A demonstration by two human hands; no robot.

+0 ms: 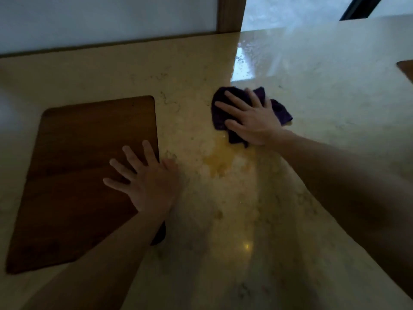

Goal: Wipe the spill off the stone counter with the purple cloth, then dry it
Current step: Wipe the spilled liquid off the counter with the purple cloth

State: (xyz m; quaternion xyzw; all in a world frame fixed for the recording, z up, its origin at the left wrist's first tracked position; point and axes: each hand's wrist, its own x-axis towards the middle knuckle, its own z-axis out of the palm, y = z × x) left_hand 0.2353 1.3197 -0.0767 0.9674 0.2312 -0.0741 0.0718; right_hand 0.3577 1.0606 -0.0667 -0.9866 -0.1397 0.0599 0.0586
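we press the right hand [250, 118], fingers spread flat, on the soft, limp cloth [220, 110] at the spill's [220, 161] far edge on the table [324, 86]; left hand [145, 177] rests open on the board [89, 166].

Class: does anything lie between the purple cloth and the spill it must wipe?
Nothing visible. The cloth, pressed under the right hand, sits at the far edge of the orange spill. The board lies off to the left.
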